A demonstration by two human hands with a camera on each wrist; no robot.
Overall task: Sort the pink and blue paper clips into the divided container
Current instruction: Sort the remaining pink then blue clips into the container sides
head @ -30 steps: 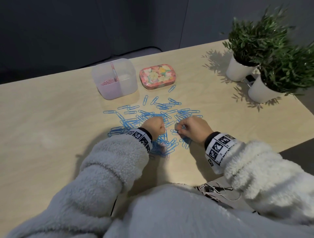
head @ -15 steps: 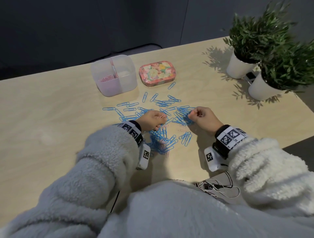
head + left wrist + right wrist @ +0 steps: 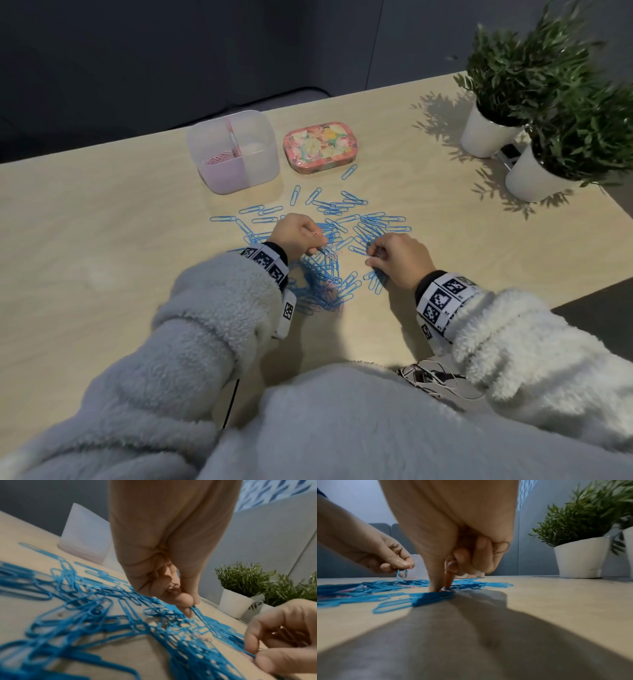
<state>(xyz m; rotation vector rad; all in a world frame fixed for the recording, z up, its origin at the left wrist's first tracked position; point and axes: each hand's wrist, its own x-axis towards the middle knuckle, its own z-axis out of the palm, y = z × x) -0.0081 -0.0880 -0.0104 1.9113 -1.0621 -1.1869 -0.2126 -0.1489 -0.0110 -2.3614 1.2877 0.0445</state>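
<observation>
Blue paper clips (image 3: 346,219) lie scattered and heaped mid-table, with a few pink clips (image 3: 330,282) among them. My left hand (image 3: 320,248) hovers over the heap. It pinches one blue clip (image 3: 401,573) clear of the table between thumb and finger, and small pink clips (image 3: 173,588) sit in its curled palm. My right hand (image 3: 371,257) is just to the right, its fingertips (image 3: 436,586) pressed down on clips (image 3: 431,597) at the heap's edge, its other fingers curled in. The divided container (image 3: 260,164) stands behind, with pink clips (image 3: 219,159) in its left compartment.
A flowered tin (image 3: 320,147) sits right of the container. Two potted plants in white pots (image 3: 483,137) (image 3: 534,178) stand at the far right. The table's near-right edge (image 3: 582,294) is close to my right sleeve. Cables (image 3: 431,377) lie at my chest.
My right hand has drawn back from the pile's far side toward me and set its fingertips down on clips. The left hand stays over the heap and now dangles a blue clip.
</observation>
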